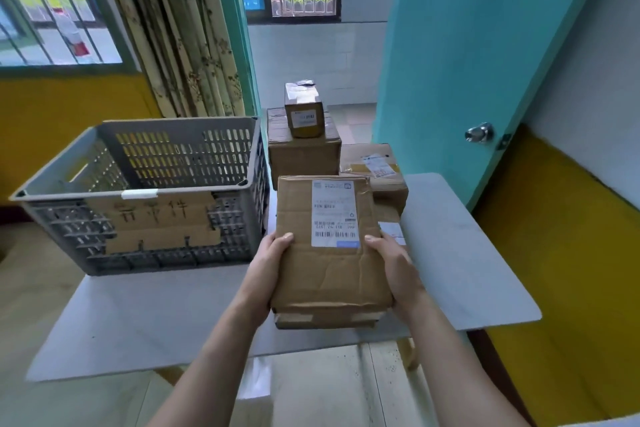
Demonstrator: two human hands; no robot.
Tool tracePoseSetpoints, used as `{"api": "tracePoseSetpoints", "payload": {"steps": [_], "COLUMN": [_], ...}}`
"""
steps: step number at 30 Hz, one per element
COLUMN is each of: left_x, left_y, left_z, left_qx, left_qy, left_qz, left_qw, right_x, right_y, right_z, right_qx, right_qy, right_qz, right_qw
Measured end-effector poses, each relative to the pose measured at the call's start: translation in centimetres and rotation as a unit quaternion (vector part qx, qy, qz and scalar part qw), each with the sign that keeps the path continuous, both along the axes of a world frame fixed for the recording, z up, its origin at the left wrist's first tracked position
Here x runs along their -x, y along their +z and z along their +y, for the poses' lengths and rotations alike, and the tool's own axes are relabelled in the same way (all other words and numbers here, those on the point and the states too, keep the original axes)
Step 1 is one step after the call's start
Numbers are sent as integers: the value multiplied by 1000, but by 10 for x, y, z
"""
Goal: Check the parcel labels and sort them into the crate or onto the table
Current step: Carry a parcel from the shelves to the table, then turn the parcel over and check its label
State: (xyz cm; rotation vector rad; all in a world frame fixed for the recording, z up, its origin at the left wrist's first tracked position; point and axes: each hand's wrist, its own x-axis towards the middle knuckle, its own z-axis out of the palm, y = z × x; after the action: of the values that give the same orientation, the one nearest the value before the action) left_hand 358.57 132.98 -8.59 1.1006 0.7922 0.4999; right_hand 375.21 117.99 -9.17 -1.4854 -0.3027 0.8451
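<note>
Held parcel: You hold a flat, creased cardboard parcel (329, 253) over the near middle of the bench (467, 253), its broad face turned up toward you.
Left hand: Your left hand (272, 262) grips the parcel's left edge, thumb on top and fingers curled under it.
Right hand: Your right hand (393, 265) grips the right edge the same way, thumb lying just beside the label's lower corner.
Label: A white shipping label (334, 213) with a barcode and a blue strip at its bottom sits on the upper right of the parcel's face; its print is too small to read.
Underneath: A second flat cardboard piece (325, 320) with tape strips shows just below the held parcel's near edge; you cannot tell whether it is part of the same parcel.
Crate: A grey slatted plastic crate (145, 191) stands on the left of the bench, just beside the parcel, with a handwritten cardboard sign (159, 222) fixed to its front wall.
Waiting parcels: Behind the held parcel, a large cardboard box (303, 156) carries a small upright box (304, 111) with a white label; to its right lies a low box (375, 166) with a label on top.
Setting: A teal door (485, 62) with a metal knob (479, 132) stands open on the right, patterned curtains (183, 28) hang on the left.
</note>
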Motion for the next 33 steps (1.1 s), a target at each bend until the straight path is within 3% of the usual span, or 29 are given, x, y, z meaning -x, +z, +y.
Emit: {"api": "tracePoseSetpoints", "payload": {"steps": [5,13,16,22,33], "left_x": [-19,-47,-59,-75,-104], "left_y": [-3,-7,-5,17,12], "left_z": [34,93,112,133,146], "left_qx": [5,-20,-21,-85,-169], "left_qy": [15,7,-17,-19,-34], "left_qz": [9,63,93,195,229], "left_qw": [1000,998,995,977,958], "right_x": [-21,-44,-48,-52,-69], "right_y": [-5,2,7,15,21], "right_z": [34,91,106,128,147], "right_qx": [13,62,121,196,291], "right_qy": [15,-44,-70,-15,-42], "right_qz": [-4,-13,-56,-155,-247], "right_qw": [1000,997,989,968,923]}}
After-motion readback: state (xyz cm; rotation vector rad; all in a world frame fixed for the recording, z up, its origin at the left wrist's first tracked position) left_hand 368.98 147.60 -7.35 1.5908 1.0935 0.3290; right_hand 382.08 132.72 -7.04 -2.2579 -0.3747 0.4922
